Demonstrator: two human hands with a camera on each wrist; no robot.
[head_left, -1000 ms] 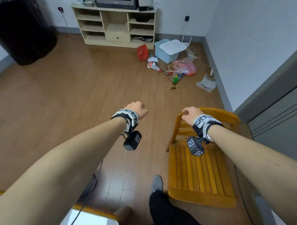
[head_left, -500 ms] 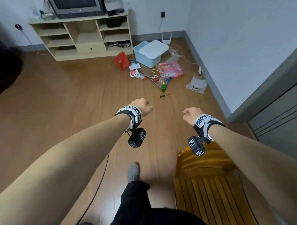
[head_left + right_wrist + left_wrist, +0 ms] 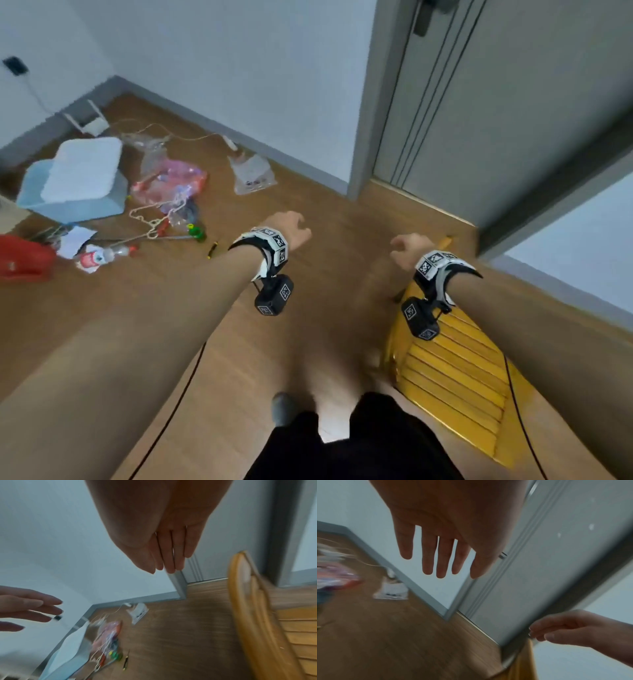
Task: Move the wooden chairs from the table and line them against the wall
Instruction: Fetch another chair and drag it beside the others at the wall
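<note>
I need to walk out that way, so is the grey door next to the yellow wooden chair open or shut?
Shut: the grey door sits flush inside its frame, no gap showing, behind the yellow wooden chair.

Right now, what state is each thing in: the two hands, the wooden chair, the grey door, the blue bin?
left hand: open, fingers straight, holding nothing.
right hand: open, fingers straight and together, off the chair.
wooden chair: upright on the floor near the door, held by neither hand.
grey door: closed.
blue bin: on the floor, white lid lying on top.
</note>
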